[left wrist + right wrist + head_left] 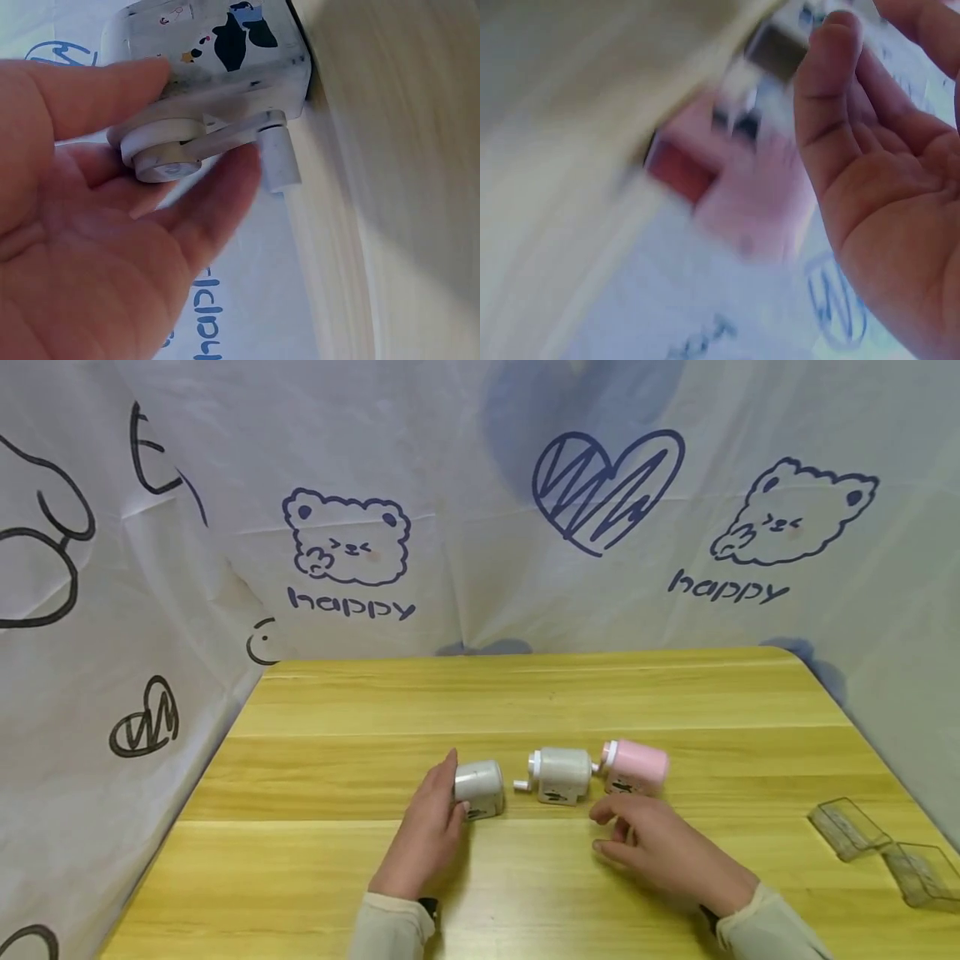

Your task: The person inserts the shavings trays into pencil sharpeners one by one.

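Observation:
My left hand (423,831) grips a grey-white crank pencil sharpener (480,787) from its left end, thumb on the near side. Black stickers dot its body in the left wrist view, where a fingertip meets the crank handle (279,161). To the right, a second grey-white sharpener (564,773) lies level with it, crank to the left. Beside that one is a pink sharpener (637,765), blurred in the right wrist view, with an open slot (682,172) in its base. My right hand (656,843) hovers in front of these two, fingers loosely bent and holding nothing.
Two small clear plastic trays (847,831) sit near the table's right edge, one behind the other. The wood-grain table (375,710) backs onto a white cloth (480,568) with drawn bears and hearts, which also hangs at both sides.

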Action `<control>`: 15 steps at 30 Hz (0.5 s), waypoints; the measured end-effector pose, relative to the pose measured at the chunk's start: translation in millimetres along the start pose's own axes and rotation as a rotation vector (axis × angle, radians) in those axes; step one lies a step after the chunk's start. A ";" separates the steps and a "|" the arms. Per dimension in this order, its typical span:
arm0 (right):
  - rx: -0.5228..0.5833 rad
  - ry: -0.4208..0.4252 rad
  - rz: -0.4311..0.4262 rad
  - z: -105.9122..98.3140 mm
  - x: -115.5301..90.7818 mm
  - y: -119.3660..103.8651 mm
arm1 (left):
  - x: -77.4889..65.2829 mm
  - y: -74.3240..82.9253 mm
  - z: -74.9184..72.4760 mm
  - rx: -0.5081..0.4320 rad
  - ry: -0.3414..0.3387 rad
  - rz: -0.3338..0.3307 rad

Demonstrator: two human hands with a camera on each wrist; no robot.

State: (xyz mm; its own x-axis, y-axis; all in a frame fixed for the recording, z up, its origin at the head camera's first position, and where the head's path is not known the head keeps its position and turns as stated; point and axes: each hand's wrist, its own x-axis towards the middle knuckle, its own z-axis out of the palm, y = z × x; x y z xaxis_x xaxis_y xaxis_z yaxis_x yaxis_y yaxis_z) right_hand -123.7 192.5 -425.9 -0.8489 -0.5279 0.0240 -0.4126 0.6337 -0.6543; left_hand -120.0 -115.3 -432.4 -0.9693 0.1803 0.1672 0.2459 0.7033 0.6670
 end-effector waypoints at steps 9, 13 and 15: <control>-0.163 0.193 0.249 -63.1 -48.4 34.6 | 2.7 29.0 6.0 0.004 0.212 0.197; -0.288 0.318 0.431 -86.8 -71.0 64.9 | 3.6 45.6 23.9 -0.024 0.195 0.325; -0.362 0.363 0.537 -95.6 -80.7 81.3 | 4.2 51.3 34.4 -0.015 0.157 0.349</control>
State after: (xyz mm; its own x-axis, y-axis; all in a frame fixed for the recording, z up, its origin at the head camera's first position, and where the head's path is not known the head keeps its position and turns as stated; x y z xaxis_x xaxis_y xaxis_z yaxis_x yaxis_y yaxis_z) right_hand -120.3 340.7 -408.7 -0.9944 0.0876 0.0599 0.0605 0.9317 -0.3581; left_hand -111.4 -54.8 -422.5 -0.8162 0.2988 0.4945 0.5623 0.6077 0.5609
